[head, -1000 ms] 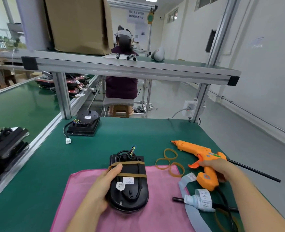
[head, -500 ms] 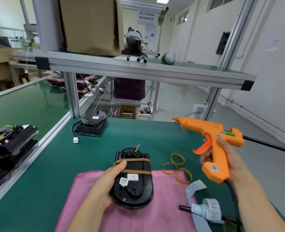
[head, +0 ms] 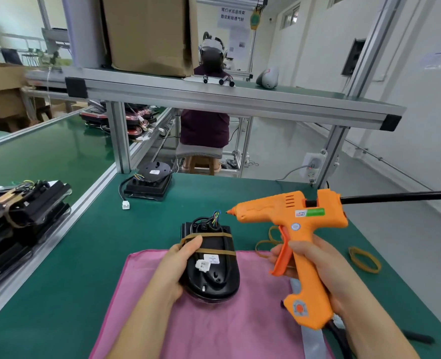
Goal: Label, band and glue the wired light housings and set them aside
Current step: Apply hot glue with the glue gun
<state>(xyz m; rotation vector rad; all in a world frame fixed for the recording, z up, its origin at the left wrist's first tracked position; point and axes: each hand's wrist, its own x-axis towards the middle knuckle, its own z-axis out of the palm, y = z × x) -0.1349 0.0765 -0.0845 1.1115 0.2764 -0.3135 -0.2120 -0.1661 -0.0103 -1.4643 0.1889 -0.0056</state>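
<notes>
A black light housing (head: 215,277) lies on the pink cloth (head: 214,330), bound by two tan rubber bands, with a white label and a white connector on its top. Coloured wires stick up at its far end. My left hand (head: 180,265) grips its left side, thumb on the upper band. My right hand (head: 318,265) holds the orange glue gun (head: 294,221) by its handle, a finger on the trigger. The nozzle points left, just right of the wires and apart from them. A black glue stick juts from the gun's back.
Another black housing (head: 150,181) with a cable and white plug sits at the far left of the green table. Banded housings (head: 19,216) are stacked on the left conveyor. Loose rubber bands (head: 364,259) lie at the right. A person sits beyond the shelf frame.
My right hand has lifted the glue gun off the table and swung it left, bringing the nozzle close to the housing's wires. My left hand stays on the housing.
</notes>
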